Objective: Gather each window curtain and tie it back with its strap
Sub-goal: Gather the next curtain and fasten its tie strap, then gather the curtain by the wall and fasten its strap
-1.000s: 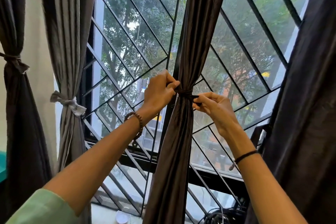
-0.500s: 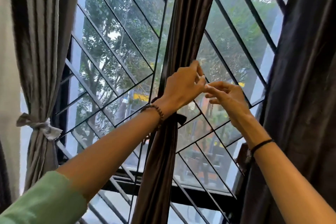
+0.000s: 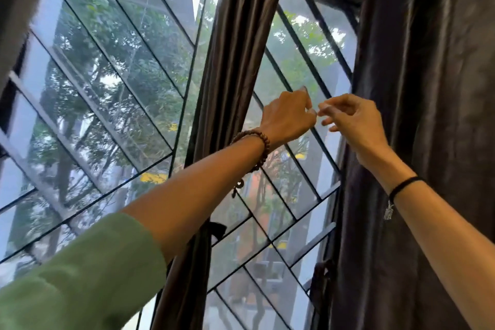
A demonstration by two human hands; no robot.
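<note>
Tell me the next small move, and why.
Probably shift the right hand across to grip the edge of the right curtain, which hangs ungathered: the middle curtain already looks tied by its strap, and the left hand holds nothing visible.

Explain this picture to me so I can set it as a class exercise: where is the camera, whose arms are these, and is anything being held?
No machine here. The camera sits on a person's head, so the two bare arms reaching in are that person's own. The left hand, wearing a bead bracelet, and the right hand, wearing a black wristband, are raised before a window with slanted bars, fingertips almost meeting. Nothing shows in either hand, though the left one's curled fingers face away. No table is in view, only curtains. A brown curtain hangs in the middle, gathered lower down where a strap end pokes out beside the left arm. A darker curtain on the right hangs wide, no tie in view.
</note>
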